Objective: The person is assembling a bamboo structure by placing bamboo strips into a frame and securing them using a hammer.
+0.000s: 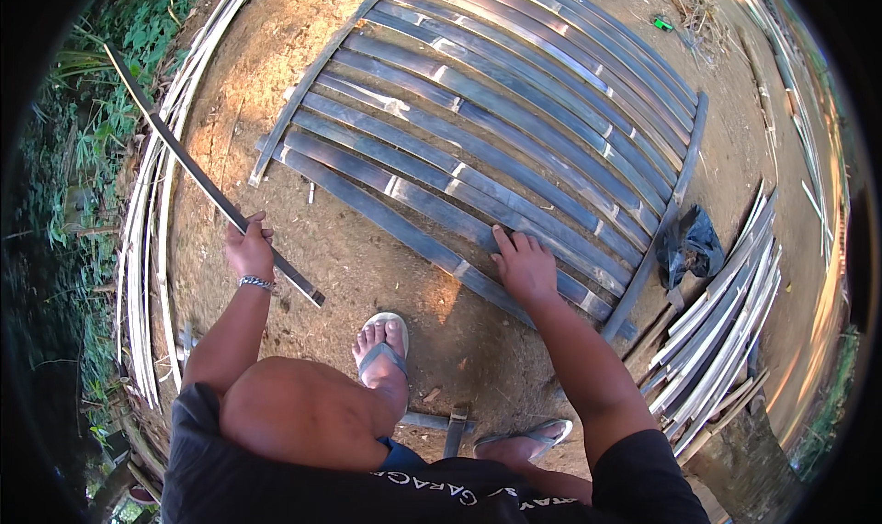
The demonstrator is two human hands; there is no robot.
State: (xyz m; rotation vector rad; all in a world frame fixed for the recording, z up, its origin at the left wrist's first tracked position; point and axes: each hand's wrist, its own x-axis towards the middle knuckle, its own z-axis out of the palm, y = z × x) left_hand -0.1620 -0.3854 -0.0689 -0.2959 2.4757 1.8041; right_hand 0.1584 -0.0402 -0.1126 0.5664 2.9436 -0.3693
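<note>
Beneath you, bare brown dirt ground (386, 276), a panel of dark bamboo slats (496, 129) laid flat on it, loose slat pile (726, 322) to your right, black bag (691, 244) beside it, pale strips (152, 221) along your left.

To your right: pile of split bamboo strips (726, 331) on the dirt ground (367, 258), dark plastic bag (691, 244) beside it. Left: long pale strips (147, 248) bordering green plants (101, 111).
</note>
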